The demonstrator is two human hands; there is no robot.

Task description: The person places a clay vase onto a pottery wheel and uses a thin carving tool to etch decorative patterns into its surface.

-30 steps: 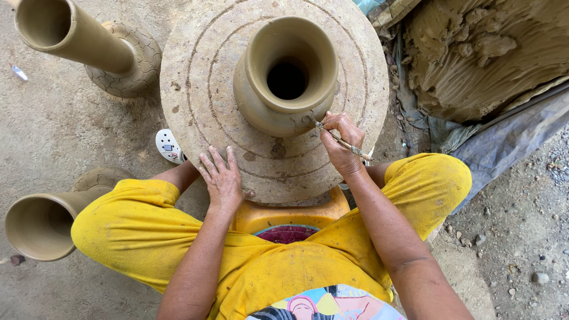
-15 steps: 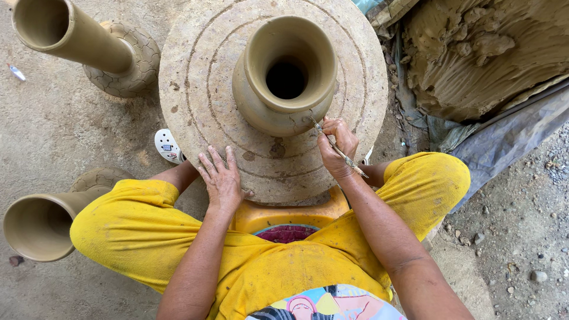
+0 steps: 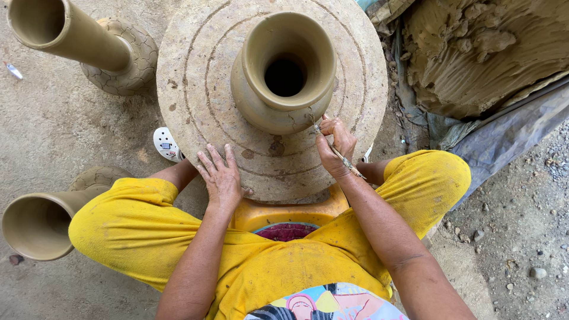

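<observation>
Round clay-caked wheel (image 3: 195, 89), vase (image 3: 284, 74) just above tool-gripping right hand (image 3: 335, 145).

wet clay vase (image 3: 283, 77) upright on wheel (image 3: 195, 89)

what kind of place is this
Likely an outdoor pottery workshop: an unfired clay vase stands on a round turning wheel, a mound of raw clay lies alongside, and other tall-necked clay vases stand on the dirt ground.
</observation>
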